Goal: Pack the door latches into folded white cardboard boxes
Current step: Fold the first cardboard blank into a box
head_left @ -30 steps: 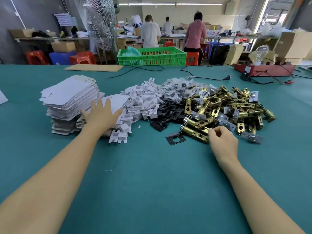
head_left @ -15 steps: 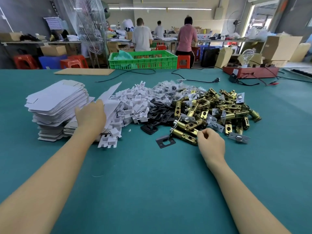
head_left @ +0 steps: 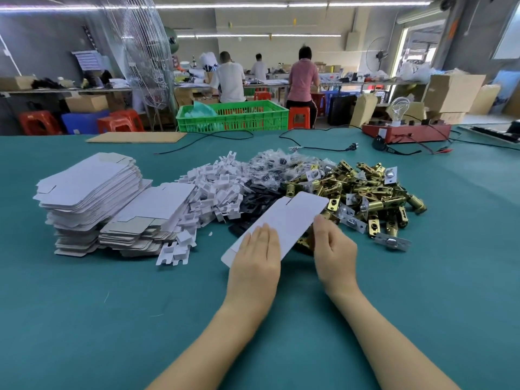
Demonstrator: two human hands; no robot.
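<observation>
Head view has your two hands meeting just below centre, over the green desk (head_left: 84, 319). Your left hand (head_left: 254, 260) lies on the near end of a flat white box blank (head_left: 284, 218), fingers (head_left: 264, 235) straight and together on top of the card; whether the thumb hooks under the edge you cannot tell from here. Your right hand (head_left: 334, 254) is at the blank's right edge, toward 3 o'clock of the left hand, fingers loosely curled with the thumb tip touching the card's edge; what it may hold beneath the palm is hidden. The blank is tilted, its far end pointing to 1 o'clock and hanging over the near edge of the parts heap.

Brass door latches (head_left: 365, 192) are heaped at 2 o'clock from your hands, well within reach, with silver faceplates mixed in; one faceplate (head_left: 391, 242) lies apart at the heap's near right. Black strike plates (head_left: 253, 198) sit at 12 o'clock, partly covered by the blank. Beyond them is a pile of small clear bags (head_left: 270, 167). White cardboard inserts (head_left: 216, 190) are piled at 11 o'clock, a loose one (head_left: 174, 253) lying nearest you. At 10 o'clock stand two stacks of flat blanks (head_left: 92, 192), the left one taller.

Further off, at the desk's far edge, a green crate (head_left: 233, 116) sits at 12 o'clock and a red box with a bulb (head_left: 405, 130) at 1 o'clock. People work at benches behind.
</observation>
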